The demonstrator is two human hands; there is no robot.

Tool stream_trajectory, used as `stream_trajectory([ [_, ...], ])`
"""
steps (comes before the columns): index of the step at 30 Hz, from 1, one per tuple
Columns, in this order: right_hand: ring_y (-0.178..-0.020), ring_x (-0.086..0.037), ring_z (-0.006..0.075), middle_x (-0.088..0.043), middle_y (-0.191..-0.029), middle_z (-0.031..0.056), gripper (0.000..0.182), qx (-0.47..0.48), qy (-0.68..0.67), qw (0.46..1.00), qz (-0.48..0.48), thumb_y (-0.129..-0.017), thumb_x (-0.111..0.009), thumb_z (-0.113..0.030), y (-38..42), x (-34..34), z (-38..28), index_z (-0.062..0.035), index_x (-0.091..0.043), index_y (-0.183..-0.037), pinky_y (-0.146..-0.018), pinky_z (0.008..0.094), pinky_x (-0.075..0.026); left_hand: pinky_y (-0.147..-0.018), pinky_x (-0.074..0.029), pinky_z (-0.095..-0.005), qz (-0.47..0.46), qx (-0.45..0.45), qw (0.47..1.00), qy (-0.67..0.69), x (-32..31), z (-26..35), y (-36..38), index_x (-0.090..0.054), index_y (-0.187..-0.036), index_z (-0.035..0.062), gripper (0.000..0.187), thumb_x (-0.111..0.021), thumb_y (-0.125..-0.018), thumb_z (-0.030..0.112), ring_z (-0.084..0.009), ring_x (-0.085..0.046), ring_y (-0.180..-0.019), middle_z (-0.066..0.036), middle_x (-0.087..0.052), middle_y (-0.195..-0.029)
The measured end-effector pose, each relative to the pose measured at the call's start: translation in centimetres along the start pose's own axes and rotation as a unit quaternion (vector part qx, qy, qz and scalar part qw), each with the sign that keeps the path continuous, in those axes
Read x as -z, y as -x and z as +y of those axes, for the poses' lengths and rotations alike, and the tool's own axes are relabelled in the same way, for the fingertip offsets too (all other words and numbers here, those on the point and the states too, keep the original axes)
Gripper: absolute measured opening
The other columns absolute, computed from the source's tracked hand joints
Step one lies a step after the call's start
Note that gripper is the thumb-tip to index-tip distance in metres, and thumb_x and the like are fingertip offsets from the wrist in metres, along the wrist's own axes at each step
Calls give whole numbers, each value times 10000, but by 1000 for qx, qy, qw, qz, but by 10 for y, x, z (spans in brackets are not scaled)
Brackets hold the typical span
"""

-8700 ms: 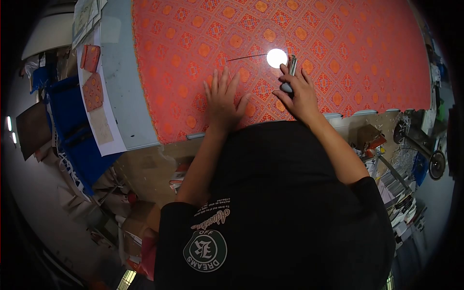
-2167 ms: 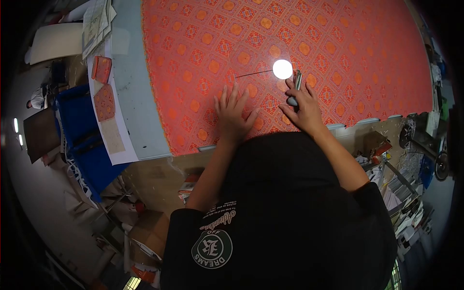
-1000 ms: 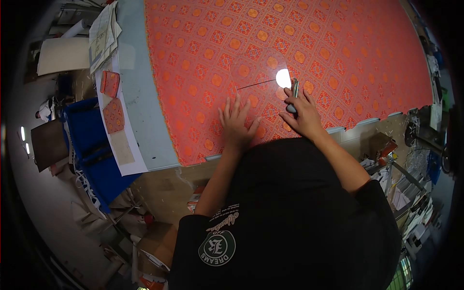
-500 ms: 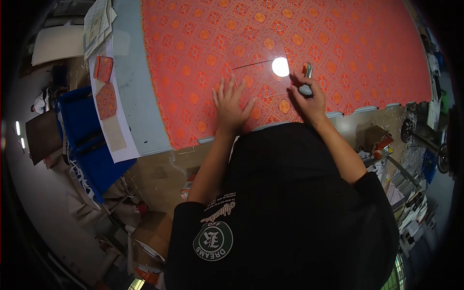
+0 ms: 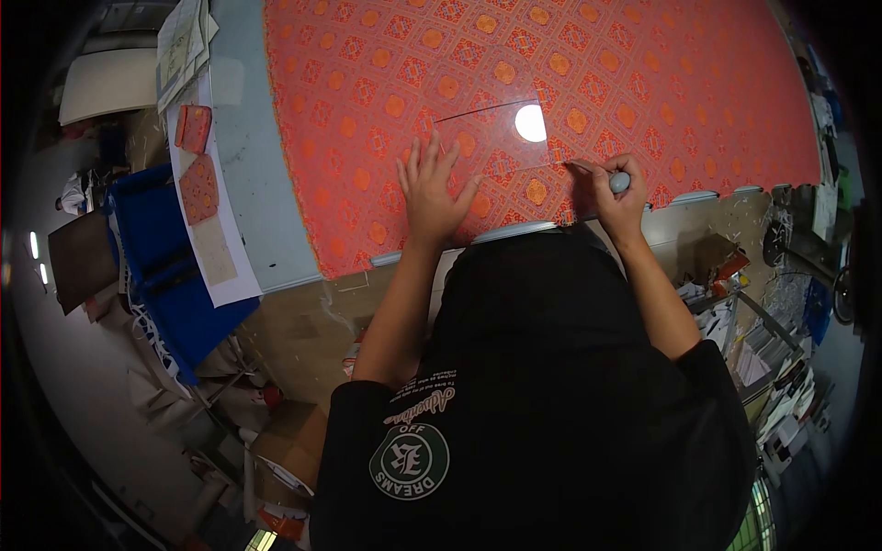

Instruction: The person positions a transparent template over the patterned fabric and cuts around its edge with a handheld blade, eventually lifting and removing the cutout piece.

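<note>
A red cloth [image 5: 367, 55] with orange and gold patterns covers the table. On it lies a clear rectangular plate [image 5: 501, 147], with a dark line along its far edge and a bright reflection near its right side. My left hand [image 5: 434, 197] rests flat with fingers spread, fingertips on the plate's left part. My right hand [image 5: 617, 197] is closed on a tool with a rounded grey handle end [image 5: 619, 182]; its thin tip points left, near the plate's lower right corner.
At the left, a small red patterned pouch [image 5: 193, 129] and a patterned piece [image 5: 199, 188] lie on white paper [image 5: 241, 285]. Blue bins [image 5: 165, 266] stand beyond the grey table edge [image 5: 262, 184]. Papers and boxes lie below at the right.
My right hand has moved right and slightly nearer, and the tool has tilted so its tip points left at the plate's corner. My left hand has barely shifted.
</note>
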State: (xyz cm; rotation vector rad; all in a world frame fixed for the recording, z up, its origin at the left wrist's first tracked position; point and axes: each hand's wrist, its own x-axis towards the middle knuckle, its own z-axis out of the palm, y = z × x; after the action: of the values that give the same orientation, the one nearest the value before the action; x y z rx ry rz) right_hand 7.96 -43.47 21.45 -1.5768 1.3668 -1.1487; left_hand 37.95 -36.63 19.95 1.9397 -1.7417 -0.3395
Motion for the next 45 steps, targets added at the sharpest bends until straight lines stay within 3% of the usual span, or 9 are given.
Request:
stream_trajectory([
  [6, -846, -521, 103, -570, -933, 27, 185, -23, -6, 1000, -10, -920, -719, -98, 7, 5, -2, -38, -581, -1027, -750, 281, -454, -1250, -121, -665, -12, -1, 1000, 9, 3, 1, 0, -619, -1454, 127, 640, -774, -907, 420, -446, -304, -1541, -173, -437, -1635],
  [13, -839, -532, 108, -576, -919, 19, 209, -87, -42, 995, -36, -931, -734, -116, 16, 1, 6, -32, -585, -1050, -762, 275, -468, -1251, -118, -666, -15, 1, 1000, 11, 4, 2, 0, -620, -1450, 120, 639, -773, -908, 422, -449, -302, -1541, -179, -430, -1638],
  [22, -922, -657, 119, -721, -989, 74, 239, -97, -13, 992, -74, -972, -764, -137, 17, -1, -4, -4, -629, -1117, -817, 291, -528, -1257, -115, -655, -18, 2, 1000, 12, 5, 2, 0, -617, -1452, 116, 634, -772, -913, 412, -442, -294, -1546, -183, -429, -1636],
  [27, -975, -732, 136, -767, -1048, 105, 187, -154, -115, 978, -78, -975, -755, -84, 21, -10, -7, 4, -637, -1091, -839, 284, -573, -1261, -109, -650, -19, 3, 1000, 11, 4, 2, 0, -614, -1459, 120, 637, -774, -913, 407, -436, -294, -1547, -181, -438, -1630],
  [31, -981, -749, 145, -774, -1063, 113, 181, -156, -114, 978, -75, -969, -760, -78, 20, -10, -12, 3, -638, -1077, -838, 286, -586, -1261, -108, -650, -18, 2, 1000, 12, 4, 2, 0, -615, -1457, 120, 636, -775, -912, 406, -436, -294, -1548, -181, -436, -1631],
  [43, -859, -710, 181, -745, -922, 111, 240, -67, 93, 991, -61, -939, -808, -190, 19, -8, -21, -33, -663, -1050, -776, 331, -550, -1257, -91, -677, -24, 26, 999, -23, 21, 23, -10, -677, -1364, 101, 602, -764, -890, 463, -436, -304, -1539, -172, -454, -1613],
  [45, -865, -716, 193, -744, -939, 120, 235, -54, 105, 992, -52, -941, -799, -188, 18, -9, -22, -36, -658, -1053, -777, 334, -551, -1248, -141, -683, -50, -22, 993, -108, 32, 25, -27, -758, -1220, 67, 509, -746, -899, 462, -408, -396, -1483, -175, -597, -1468],
])
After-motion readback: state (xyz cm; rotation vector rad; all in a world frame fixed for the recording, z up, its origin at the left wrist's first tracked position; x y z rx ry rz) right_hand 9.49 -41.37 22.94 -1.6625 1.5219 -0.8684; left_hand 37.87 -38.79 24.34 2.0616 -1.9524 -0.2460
